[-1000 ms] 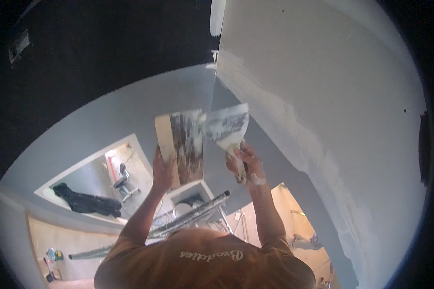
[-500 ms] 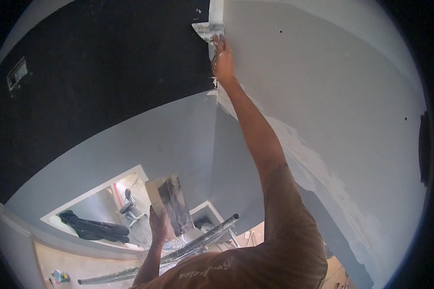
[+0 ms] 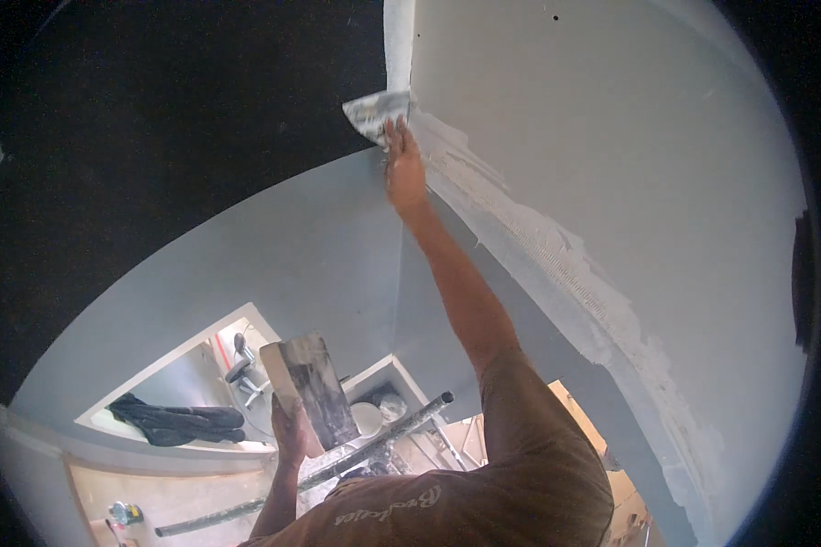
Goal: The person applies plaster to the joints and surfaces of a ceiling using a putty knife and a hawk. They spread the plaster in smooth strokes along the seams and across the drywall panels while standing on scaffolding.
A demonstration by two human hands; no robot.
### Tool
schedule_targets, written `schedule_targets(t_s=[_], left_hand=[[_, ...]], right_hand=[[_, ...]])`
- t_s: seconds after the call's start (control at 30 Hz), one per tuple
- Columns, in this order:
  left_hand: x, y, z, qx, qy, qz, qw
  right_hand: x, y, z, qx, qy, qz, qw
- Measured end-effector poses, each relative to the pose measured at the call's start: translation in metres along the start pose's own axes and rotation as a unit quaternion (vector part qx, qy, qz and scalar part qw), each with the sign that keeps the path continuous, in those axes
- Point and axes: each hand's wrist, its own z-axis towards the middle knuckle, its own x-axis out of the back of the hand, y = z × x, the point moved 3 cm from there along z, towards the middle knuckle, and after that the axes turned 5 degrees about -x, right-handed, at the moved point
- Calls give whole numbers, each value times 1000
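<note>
My right hand (image 3: 405,175) is raised high and grips a wide, compound-smeared putty knife (image 3: 370,113). Its blade lies at the corner seam where the black surface (image 3: 201,118) meets the pale grey panel (image 3: 556,137). A white strip of compound (image 3: 399,46) runs along the seam beyond the blade. Lower on the left, my left hand (image 3: 289,427) holds a rectangular mud pan (image 3: 317,383) with a pale long side and a dark, smeared face. The fingers beneath the pan are partly hidden.
A speckled pole (image 3: 374,442) slants across below the pan, close to my body. White compound (image 3: 556,255) spreads along the panel's lower edge. A dark cloth (image 3: 175,423) hangs over the wall opening's ledge. A white bucket (image 3: 367,417) stands below.
My right hand has drawn the putty knife along the seam toward me, near the corner where the surfaces meet. The view has shifted; my left hand still holds the pan.
</note>
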Motion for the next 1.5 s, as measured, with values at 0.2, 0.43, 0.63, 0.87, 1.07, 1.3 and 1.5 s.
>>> schedule_targets(t_s=[0.2,0.43,0.63,0.87,1.07,1.3,1.5], left_hand=[[-15,-19,13,-34,-20,-21,999],[-37,-19,17,45,-39,-168,984],[-106,-23,23,181,-241,-450,840],[-160,-145,-23,-164,-462,15,872],[-275,9,-159,-71,-685,-157,708],[-345,27,-320,367,-712,-195,566],[-367,21,-384,434,-761,-153,458]], right_hand=[[-23,16,-82,-50,-70,15,996],[41,-7,-104,-9,-73,67,995],[223,-95,-272,-86,-292,277,911],[395,-80,-478,-226,-352,10,908],[560,-115,-732,-563,-277,-169,760],[637,-354,-980,-915,-6,-302,267],[560,-522,-1006,-974,-28,-199,104]])
